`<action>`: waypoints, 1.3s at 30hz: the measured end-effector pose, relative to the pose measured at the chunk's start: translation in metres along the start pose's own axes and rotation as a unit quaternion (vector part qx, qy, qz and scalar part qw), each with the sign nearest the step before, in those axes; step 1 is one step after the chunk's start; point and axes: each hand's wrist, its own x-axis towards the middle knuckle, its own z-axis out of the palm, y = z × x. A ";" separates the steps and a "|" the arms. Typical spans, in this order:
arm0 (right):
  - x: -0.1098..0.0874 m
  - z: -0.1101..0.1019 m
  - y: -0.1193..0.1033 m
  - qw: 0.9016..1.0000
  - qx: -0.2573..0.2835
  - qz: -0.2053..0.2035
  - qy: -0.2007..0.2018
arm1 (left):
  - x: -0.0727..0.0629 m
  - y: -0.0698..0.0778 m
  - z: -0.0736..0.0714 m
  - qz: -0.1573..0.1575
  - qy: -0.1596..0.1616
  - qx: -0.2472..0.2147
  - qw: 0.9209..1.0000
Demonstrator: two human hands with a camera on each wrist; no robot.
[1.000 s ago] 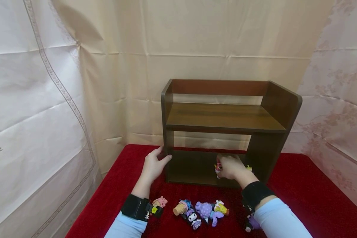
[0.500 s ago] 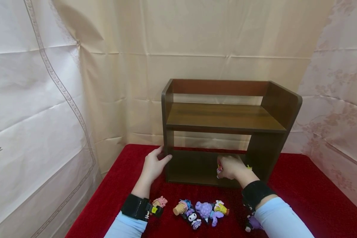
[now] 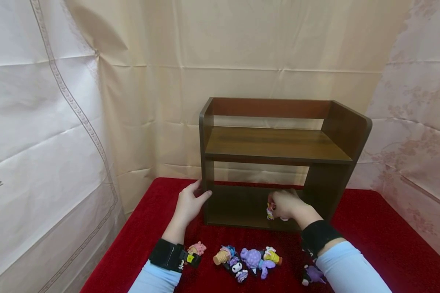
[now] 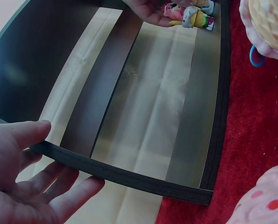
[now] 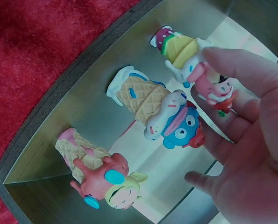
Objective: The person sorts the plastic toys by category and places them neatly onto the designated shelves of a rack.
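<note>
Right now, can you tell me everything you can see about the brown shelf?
The brown shelf looks like wood, with grain on its upper board. It has two boards between side panels with rounded top corners, and a reddish rail across the top back. The back is partly open, so the cream curtain shows through. It stands upright on the red cloth. The left hand grips its left panel by the front edge, and small toy figures stand on the bottom board.

The red-covered desk (image 3: 355,248) carries a brown two-tier shelf (image 3: 278,143) and, in front of it, a loose row of small toy figurines (image 3: 252,258). Cone-based figurines (image 5: 141,100) stand on the shelf's lower board (image 3: 238,206).
</note>
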 end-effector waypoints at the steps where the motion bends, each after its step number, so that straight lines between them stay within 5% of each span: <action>1: 0.000 0.000 0.000 1.000 -0.005 -0.004 0.002 | 0.000 0.000 0.000 0.001 0.000 0.000 1.000; 11: 0.002 0.003 0.001 0.999 0.003 -0.028 0.023 | 0.000 -0.001 0.001 0.000 -0.003 0.000 1.000; 39: 0.003 -0.001 0.000 1.000 0.012 -0.014 -0.006 | 0.000 -0.001 0.000 -0.002 -0.001 -0.001 1.000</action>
